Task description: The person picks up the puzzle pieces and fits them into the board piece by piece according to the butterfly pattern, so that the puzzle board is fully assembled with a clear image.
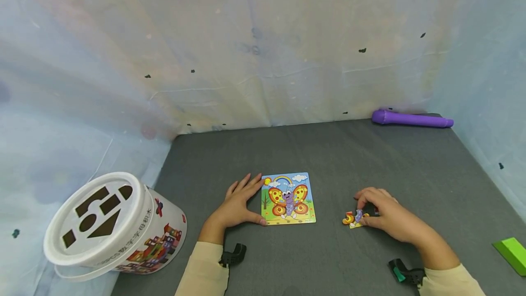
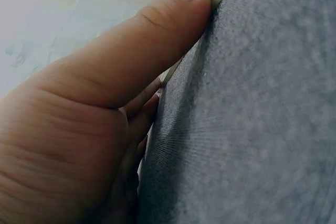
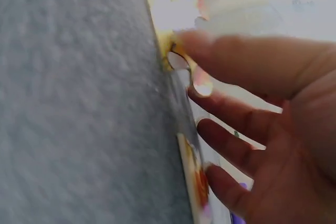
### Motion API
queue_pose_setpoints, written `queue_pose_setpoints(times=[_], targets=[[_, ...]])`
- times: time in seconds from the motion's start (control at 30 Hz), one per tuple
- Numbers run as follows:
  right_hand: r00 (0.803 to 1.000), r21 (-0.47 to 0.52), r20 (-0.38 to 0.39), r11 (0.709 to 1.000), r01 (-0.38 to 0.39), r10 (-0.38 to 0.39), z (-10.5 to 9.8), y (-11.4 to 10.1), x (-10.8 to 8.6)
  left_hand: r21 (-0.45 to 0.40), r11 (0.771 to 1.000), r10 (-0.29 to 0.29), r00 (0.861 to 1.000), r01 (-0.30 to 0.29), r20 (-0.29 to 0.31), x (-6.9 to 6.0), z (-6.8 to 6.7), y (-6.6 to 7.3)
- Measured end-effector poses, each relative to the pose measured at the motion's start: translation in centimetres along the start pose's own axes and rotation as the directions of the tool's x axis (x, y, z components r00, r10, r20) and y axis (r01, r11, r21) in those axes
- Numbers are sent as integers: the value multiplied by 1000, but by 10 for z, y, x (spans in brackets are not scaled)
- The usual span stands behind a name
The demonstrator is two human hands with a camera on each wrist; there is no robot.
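A square butterfly puzzle board [image 1: 289, 198] lies flat on the dark grey table. Spread along its left side, my left hand [image 1: 240, 202] touches the edge with the thumb near the lower corner and the fingertips near the upper one. In the left wrist view, the thumb [image 2: 157, 30] rests against the board's pale edge. Off to the right, my right hand [image 1: 388, 214] pinches a colourful jigsaw piece [image 1: 356, 218] between thumb and index finger. The right wrist view shows this piece [image 3: 163, 19] tilted, with a second piece [image 3: 197, 182] by the other fingertips.
At the left stands a white lidded bucket [image 1: 119, 225] with shaped holes in its lid. A purple stick-like object [image 1: 412, 118] lies at the back right, against the hanging cloth [image 1: 263, 49]. Near the right edge is a green block [image 1: 511, 255].
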State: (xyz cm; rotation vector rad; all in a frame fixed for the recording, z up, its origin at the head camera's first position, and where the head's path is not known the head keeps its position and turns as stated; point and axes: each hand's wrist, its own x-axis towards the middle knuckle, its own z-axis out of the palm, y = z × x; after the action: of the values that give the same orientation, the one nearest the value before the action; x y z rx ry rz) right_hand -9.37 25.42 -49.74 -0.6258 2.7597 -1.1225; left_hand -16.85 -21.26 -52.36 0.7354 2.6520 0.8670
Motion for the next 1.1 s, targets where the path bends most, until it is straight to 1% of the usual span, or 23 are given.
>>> queue_pose_setpoints(times=[0.1, 0.2, 0.27, 0.33, 0.4, 0.5, 0.63, 0.77, 0.93, 1.1], targets=[[999, 49, -45, 998, -28, 30, 2, -2, 3, -1, 1000, -2, 1000, 2, 1, 0, 0, 1], [995, 71, -91, 997, -38, 45, 7, -6, 7, 2, 1000, -3, 1000, 3, 2, 0, 0, 1], [992, 98, -122, 995, -26, 38, 13, -9, 11, 5, 1000, 0, 1000, 0, 0, 0, -1, 1], [987, 123, -162, 992, 7, 13, 21, -14, 15, 6, 1000, 2, 1000, -2, 0, 0, -1, 1], [985, 182, -175, 983, 30, 2, 30, -19, 19, 5, 1000, 1, 1000, -1, 1, 0, -1, 2], [988, 281, -154, 958, 52, -9, 43, -31, 25, 3, 1000, -3, 1000, 3, 4, -1, -2, 2], [996, 387, -88, 920, 61, -30, 58, -44, 34, 8, 1000, -8, 1000, 8, 4, -1, -2, 2], [998, 445, -57, 893, 63, -42, 77, -51, 43, 10, 1000, -8, 1000, 8, 7, -1, -1, 2], [996, 451, -78, 889, 77, -47, 99, -65, 55, 8, 1000, 0, 1000, 0, 9, 0, -1, 1], [988, 423, -142, 899, 111, -55, 112, -77, 66, 21, 1000, 1, 1000, -2, 11, 1, 0, 0]])
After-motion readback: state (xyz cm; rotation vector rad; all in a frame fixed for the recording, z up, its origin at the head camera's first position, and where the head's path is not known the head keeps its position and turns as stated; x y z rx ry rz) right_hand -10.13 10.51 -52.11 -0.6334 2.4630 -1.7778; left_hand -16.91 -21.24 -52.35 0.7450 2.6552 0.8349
